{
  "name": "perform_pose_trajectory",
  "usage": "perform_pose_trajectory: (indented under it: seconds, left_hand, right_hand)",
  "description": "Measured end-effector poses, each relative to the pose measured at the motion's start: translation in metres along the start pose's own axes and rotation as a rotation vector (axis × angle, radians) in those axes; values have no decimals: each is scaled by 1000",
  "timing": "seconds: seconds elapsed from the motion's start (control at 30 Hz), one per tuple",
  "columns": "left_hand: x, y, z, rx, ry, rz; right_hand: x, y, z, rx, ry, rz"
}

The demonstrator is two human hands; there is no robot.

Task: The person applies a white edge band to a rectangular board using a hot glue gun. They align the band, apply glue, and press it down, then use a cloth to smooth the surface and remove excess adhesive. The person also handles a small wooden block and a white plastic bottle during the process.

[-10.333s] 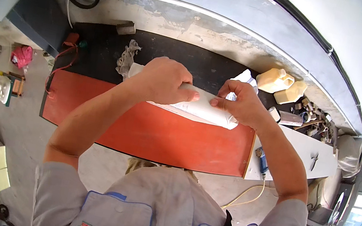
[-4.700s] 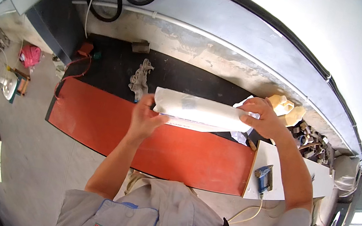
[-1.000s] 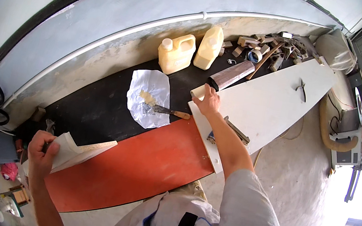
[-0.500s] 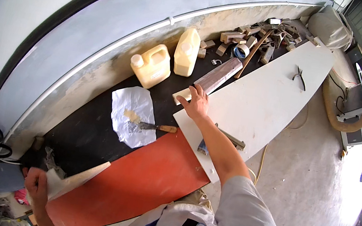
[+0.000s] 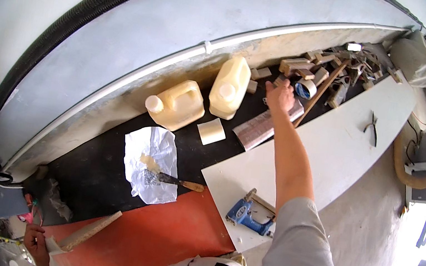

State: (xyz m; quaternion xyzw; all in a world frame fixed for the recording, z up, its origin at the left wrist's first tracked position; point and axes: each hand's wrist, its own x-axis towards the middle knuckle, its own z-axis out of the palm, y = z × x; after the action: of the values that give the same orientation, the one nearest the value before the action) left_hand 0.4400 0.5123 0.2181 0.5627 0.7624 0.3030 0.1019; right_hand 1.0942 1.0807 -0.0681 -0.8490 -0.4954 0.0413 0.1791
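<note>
My left hand (image 5: pixel 38 246) is at the lower left, its fingers curled around the near end of a pale board strip (image 5: pixel 90 232). That strip lies tilted across a red-orange panel (image 5: pixel 151 235). My right hand (image 5: pixel 281 96) reaches across the bench with thumb and fingers apart, over the far end of a long brownish wrapped block (image 5: pixel 261 131). A small white piece shows beside its fingers; contact is hard to make out. A short cream-coloured block (image 5: pixel 211 131) sits nearer, beside two cream plastic jugs (image 5: pixel 178 106).
A putty knife (image 5: pixel 179 181) rests on crumpled white paper (image 5: pixel 151 148) with beige paste. A blue nail gun (image 5: pixel 248 216) and pliers (image 5: pixel 372 129) lie on a white panel (image 5: pixel 337 131). Wood offcuts (image 5: pixel 297 65) and a tape roll (image 5: pixel 305 89) are piled at the wall.
My right hand has left the cream block and moved farther, toward the wood offcuts. My left hand and the pale strip sit lower. The view has shifted, and the nail gun now shows fully.
</note>
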Motion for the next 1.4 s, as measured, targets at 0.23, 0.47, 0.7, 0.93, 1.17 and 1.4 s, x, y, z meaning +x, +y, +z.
perform_pose_trajectory:
  seconds: [0.23,0.47,0.7,0.93,1.17,1.4]
  left_hand:
    - [2,20,2,46,-36,-11]
    - [-4,17,5,37,-11,26]
    - [3,31,14,11,96,211]
    - [-5,42,5,-106,102,224]
    - [-13,21,-12,-192,10,542]
    - [-26,8,-19,-275,106,472]
  right_hand:
    - [4,-7,-45,68,-203,20]
    - [-140,43,-157,1945,-945,159]
    - [-223,-65,-242,2172,-1318,-97]
    - [-374,-121,-297,2103,-1596,-241]
    - [-567,-158,-361,1239,-755,-730]
    - [-692,-233,-335,320,80,-1195]
